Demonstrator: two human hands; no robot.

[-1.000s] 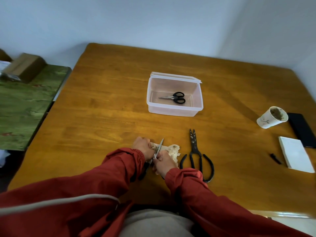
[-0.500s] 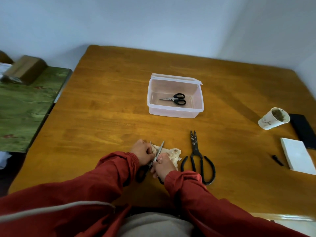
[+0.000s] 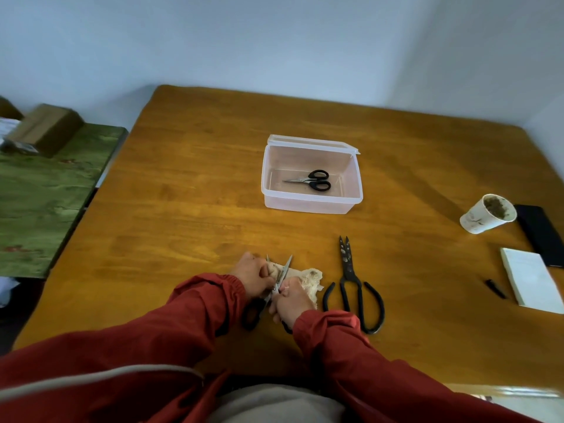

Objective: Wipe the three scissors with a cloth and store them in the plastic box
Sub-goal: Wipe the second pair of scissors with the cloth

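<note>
At the far left of the frame a green surface (image 3: 39, 196) carries a cardboard box (image 3: 45, 129) near its upper corner. The wooden table (image 3: 183, 209) fills the rest.

At lower centre, two red sleeves reach in. The left hand (image 3: 254, 277) has its fingers curled tight round the open scissors (image 3: 283, 270), whose two blades point up the frame in a narrow V, with the black handles low between the wrists. Just right of it, the right hand (image 3: 293, 303) is curled too, pinching the pale cloth (image 3: 308, 280) against the right blade (how much cloth lies under the fingers I cannot tell). The cloth spills out to the right onto the table.

Above centre, the clear plastic box (image 3: 305, 206) stands with its lid back, and the small black-handled scissors (image 3: 311, 180) lie flat inside. Right of the hands, the large black scissors (image 3: 351, 285) lie on the table, tips up-frame.

At the right edge stand a paper cup (image 3: 488, 213), a black phone (image 3: 540, 233) and a white notepad (image 3: 532, 280).
</note>
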